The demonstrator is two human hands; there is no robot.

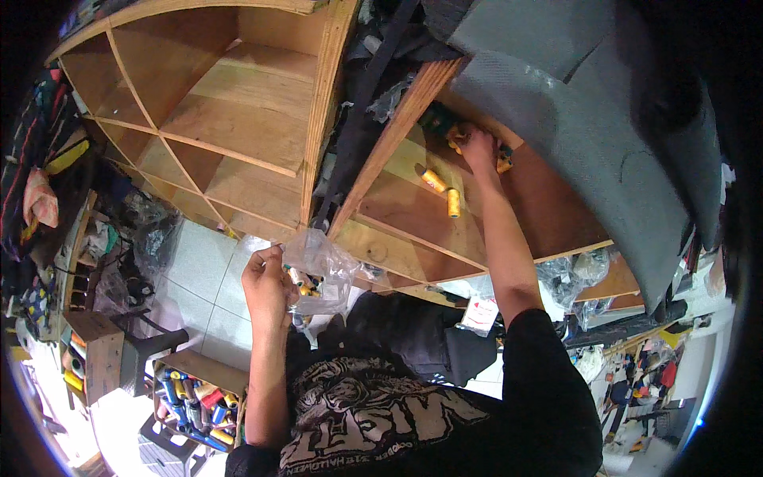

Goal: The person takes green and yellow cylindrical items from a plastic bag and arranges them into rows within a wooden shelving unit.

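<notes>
The right hand [479, 147] reaches deep into the shelf [413, 207] and closes on yellow spools [457, 137] at the back, while the left hand [266, 280] grips a clear bag [326, 266] holding some spools. Two more spools [443, 191] lie near on the shelf board. It is better, I think, to bring the bag mouth close and open wide, so nothing drops.

right hand [479, 148] on yellow spools [456, 137]

An empty wooden shelf unit [238, 111] with slanted dividers fills the far left. Grey fabric [588, 111] drapes over the far right. Near left, on the white tiled floor [199, 270], stand a cardboard box [95, 354] and an open box of coloured thread spools [191, 401]. Clutter crowds the near right corner.
</notes>
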